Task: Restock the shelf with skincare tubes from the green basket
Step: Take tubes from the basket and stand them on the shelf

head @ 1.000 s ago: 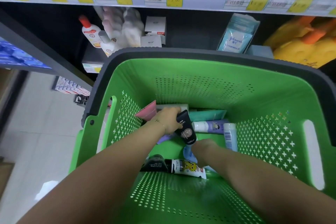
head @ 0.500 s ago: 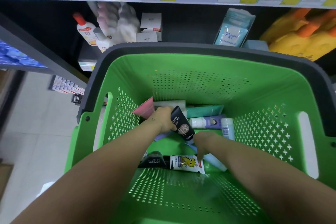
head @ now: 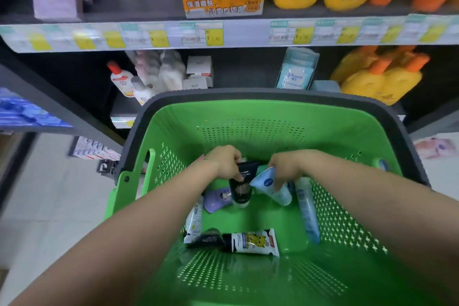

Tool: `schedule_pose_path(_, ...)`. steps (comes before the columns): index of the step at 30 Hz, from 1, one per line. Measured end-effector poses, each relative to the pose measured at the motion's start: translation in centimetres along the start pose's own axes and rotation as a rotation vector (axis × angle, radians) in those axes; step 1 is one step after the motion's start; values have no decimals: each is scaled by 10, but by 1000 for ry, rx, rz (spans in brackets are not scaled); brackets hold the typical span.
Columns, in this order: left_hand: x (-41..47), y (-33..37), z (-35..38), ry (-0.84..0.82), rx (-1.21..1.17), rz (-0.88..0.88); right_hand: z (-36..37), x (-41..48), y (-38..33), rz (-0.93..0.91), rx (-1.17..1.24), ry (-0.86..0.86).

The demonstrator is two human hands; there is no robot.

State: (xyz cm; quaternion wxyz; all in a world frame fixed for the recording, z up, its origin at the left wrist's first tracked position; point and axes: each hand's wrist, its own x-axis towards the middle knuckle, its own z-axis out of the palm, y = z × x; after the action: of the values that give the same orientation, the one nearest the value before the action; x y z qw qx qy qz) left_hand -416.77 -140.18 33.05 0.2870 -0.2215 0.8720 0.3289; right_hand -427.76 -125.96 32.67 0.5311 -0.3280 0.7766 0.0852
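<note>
Inside the green basket [head: 248, 117], our left hand [head: 224, 163] grips a black tube [head: 241, 185] and our right hand [head: 285, 167] grips a pale blue tube [head: 272, 187], both apparently lifted clear of the floor. Loose tubes, including a cartoon-printed tube [head: 253, 242], lie below; the shelf [head: 223, 32] stands beyond.

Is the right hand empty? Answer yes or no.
No: the right hand grips a light blue tube above the floor of the green basket.
</note>
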Motion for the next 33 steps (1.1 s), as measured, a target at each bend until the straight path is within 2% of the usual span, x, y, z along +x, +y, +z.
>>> schedule_pose_path(8, -33, 17, -62, 93, 44, 152, -43, -70, -14, -171, -130, 186)
schedule_pose_path(14, -73, 20, -98, 181, -18, 293, -55, -116, -7, -330, 65, 412)
schedule_pose_path(18, -104, 28, -114, 248, -183, 390, -60, -145, -7, -477, 331, 498)
schedule_pose_path(22, -124, 37, -131, 278, -367, 412, -65, -176, -9, -589, 546, 574)
schedule_pose_path(27, -146, 58, -150, 353, -723, 504, -76, -212, -17, -660, 649, 706)
schedule_pose_path(33, -175, 89, -191, 519, -814, 607, -102, -256, -32, -775, 673, 882)
